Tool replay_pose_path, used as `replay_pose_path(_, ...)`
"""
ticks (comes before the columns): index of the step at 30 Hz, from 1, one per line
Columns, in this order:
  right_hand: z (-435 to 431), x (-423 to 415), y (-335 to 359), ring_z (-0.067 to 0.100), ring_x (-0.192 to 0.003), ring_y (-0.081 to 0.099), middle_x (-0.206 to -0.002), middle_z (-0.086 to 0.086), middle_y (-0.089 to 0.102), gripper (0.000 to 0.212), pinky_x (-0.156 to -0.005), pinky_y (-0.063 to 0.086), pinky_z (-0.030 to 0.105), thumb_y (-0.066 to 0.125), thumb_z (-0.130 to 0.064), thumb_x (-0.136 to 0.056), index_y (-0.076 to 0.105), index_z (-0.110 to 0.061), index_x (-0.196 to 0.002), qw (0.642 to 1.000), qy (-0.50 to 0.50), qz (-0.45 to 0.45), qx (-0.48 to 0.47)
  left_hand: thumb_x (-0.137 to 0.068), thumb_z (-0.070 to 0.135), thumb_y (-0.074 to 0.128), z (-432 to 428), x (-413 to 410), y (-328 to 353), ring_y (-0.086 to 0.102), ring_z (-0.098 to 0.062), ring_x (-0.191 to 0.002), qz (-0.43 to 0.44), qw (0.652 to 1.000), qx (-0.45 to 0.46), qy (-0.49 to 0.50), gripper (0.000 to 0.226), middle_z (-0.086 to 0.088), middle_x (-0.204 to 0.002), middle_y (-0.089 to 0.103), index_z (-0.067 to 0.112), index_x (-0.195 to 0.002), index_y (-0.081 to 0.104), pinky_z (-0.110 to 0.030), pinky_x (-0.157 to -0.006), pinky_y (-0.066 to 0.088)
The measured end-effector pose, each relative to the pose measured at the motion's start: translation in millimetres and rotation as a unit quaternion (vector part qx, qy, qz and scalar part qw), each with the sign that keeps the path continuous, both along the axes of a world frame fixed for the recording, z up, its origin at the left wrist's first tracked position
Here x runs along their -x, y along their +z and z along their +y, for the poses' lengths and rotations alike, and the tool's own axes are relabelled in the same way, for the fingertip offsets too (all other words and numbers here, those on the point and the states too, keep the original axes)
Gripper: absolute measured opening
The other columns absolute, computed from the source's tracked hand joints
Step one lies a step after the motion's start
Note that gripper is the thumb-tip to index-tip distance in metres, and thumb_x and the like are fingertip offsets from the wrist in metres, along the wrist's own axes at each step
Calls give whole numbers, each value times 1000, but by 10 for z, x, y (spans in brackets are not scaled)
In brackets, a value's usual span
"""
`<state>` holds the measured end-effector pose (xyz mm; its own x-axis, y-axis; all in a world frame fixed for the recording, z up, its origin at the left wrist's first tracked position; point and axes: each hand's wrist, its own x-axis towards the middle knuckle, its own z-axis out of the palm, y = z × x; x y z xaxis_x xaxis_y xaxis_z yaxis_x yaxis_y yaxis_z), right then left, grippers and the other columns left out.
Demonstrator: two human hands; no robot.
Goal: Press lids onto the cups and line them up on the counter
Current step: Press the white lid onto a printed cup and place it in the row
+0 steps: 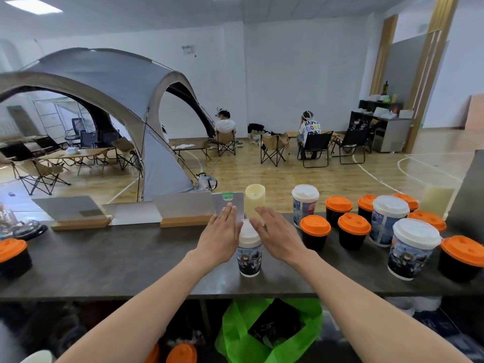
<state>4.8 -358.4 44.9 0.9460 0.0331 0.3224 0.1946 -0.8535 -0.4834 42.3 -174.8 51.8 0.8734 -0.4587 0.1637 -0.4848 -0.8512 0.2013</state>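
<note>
Both flat hands, left hand (222, 238) and right hand (277, 235), flank the lidded cup (249, 254).

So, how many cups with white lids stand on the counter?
4. One cup between the left hand and right hand; a back cup; two right cups among orange-lidded cups. More could be hidden behind those.

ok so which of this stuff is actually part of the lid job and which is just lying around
Part of the job: printed cup with white lid between the left hand and right hand; other printed cups and orange-lidded black cups on the counter.
Just lying about: cream cylinder, sign stands, green bag below, tent, folding chairs.
</note>
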Motion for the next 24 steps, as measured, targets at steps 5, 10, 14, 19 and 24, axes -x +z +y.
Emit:
replay_pose_path(5, -6, -25, -57, 10, -150, 26, -164, -2, 30, 52, -120, 18, 27, 25, -40, -110, 30, -20, -157, 995, 73, 69, -26, -109, 45, 11, -69, 96, -182, -7, -8, -156, 36, 998, -2, -59, 62, 1, -171, -6, 15, -163, 2, -33, -128, -1)
replay_pose_path(10, 160, 35, -242, 14, -143, 40, -159, -6, 39, 52, -113, 36, 35, 26, -46, -108, 39, -23, -153, 1000, 8, -11, -27, -111, 40, 13, 111, -118, -133, -14, 2, -152, 66, 990, 12, -122, 57, 12, -169, -12, 22, -162, 0, -33, -128, -2)
replay_pose_path(14, 273, 36, -332, 19, -142, 43, -159, -5, 40, 54, -109, 42, 42, 25, -49, -107, 40, -23, -152, 998, -35, -38, -34, -111, 37, 12, 159, -200, -141, -15, 4, -152, 59, 986, 8, -155, 55, 14, -168, -14, 22, -162, -1, -25, -126, -7)
replay_pose_path(19, 225, 45, -273, 19, -143, 41, -158, -3, 42, 59, -112, 39, 42, 25, -55, -105, 40, -22, -152, 999, -21, -18, -25, -111, 38, 14, 176, -184, -168, -17, 6, -151, 61, 986, 33, -155, 55, 15, -167, -16, 24, -162, -3, -29, -127, -6)
replay_pose_path(24, 108, 93, -151, 16, -144, 39, -161, -4, 34, 63, -112, 34, 39, 32, -61, -103, 30, -28, -157, 995, 7, 1, -103, -110, 44, 21, 222, -46, -260, -10, 9, -151, 30, 967, 226, -117, 60, 18, -168, -10, 26, -162, -3, -22, -124, -3)
